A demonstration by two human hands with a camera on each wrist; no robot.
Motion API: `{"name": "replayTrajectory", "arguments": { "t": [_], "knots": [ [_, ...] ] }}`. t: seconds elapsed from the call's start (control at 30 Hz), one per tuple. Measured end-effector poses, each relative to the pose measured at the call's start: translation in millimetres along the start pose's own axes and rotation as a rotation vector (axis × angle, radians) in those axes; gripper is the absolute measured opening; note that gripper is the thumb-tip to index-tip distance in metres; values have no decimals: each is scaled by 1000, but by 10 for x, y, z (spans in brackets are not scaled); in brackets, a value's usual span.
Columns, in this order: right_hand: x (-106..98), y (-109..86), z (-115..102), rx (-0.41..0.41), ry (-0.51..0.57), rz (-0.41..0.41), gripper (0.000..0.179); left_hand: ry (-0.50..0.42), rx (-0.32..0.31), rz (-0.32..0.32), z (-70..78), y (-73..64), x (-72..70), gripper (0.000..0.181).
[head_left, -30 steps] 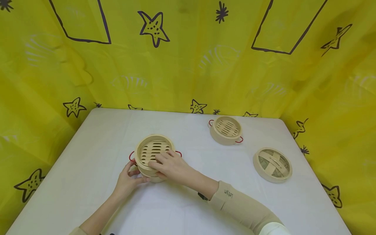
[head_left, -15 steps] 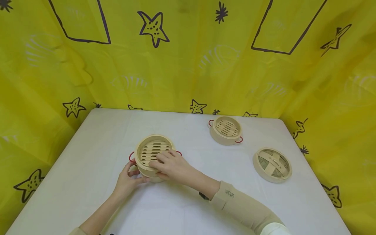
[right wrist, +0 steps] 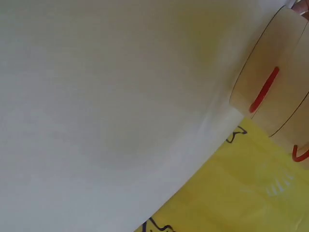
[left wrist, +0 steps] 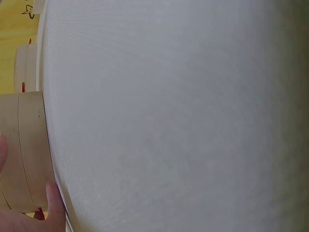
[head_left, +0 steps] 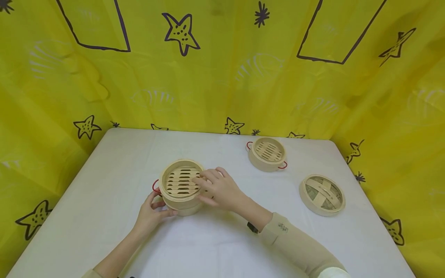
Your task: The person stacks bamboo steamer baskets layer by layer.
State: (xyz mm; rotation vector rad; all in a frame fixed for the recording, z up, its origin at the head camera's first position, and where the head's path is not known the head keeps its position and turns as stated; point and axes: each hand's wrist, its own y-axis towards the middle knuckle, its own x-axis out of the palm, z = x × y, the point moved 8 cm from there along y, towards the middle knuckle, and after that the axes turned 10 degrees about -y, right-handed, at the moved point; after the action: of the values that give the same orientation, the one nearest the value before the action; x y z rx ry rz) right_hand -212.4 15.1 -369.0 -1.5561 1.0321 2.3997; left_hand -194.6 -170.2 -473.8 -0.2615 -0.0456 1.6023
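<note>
Two bamboo steamer baskets stand stacked on the table, left of centre. The upper basket (head_left: 177, 203) has a slatted floor and a red loop handle; below it, only the front side of the lower basket (head_left: 189, 211) shows. My left hand (head_left: 147, 216) grips the stack low on its left side, thumb at the front near the base. In the left wrist view its thumb (left wrist: 55, 205) lies along the bamboo steamer wall (left wrist: 34, 150). My right hand (head_left: 222, 189) is at the upper basket's right rim, fingers loosely bent and overlapping the edge. Red handles (right wrist: 264, 90) show in the right wrist view.
Another bamboo steamer basket (head_left: 267, 154) with red handles stands toward the back right. A round woven lid (head_left: 322, 195) lies at the right. White cloth (head_left: 226, 247) covers the table, and a yellow patterned curtain (head_left: 215, 77) hangs behind and beside it.
My right hand has drawn back to the right from over the upper basket to its right rim, uncovering more slats. The left hand and stack have stayed put.
</note>
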Motion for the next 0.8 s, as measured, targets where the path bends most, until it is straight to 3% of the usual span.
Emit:
{"name": "replayTrajectory", "arguments": {
  "t": [0.4, 0.8],
  "knots": [
    [105, -285, 519, 172, -46, 25, 40, 9, -1, -4, 9, -2, 2, 85],
    [307, -558, 1065, 404, -50, -171, 44, 12, -2, 0, -8, 8, -9, 84]
  ]
}}
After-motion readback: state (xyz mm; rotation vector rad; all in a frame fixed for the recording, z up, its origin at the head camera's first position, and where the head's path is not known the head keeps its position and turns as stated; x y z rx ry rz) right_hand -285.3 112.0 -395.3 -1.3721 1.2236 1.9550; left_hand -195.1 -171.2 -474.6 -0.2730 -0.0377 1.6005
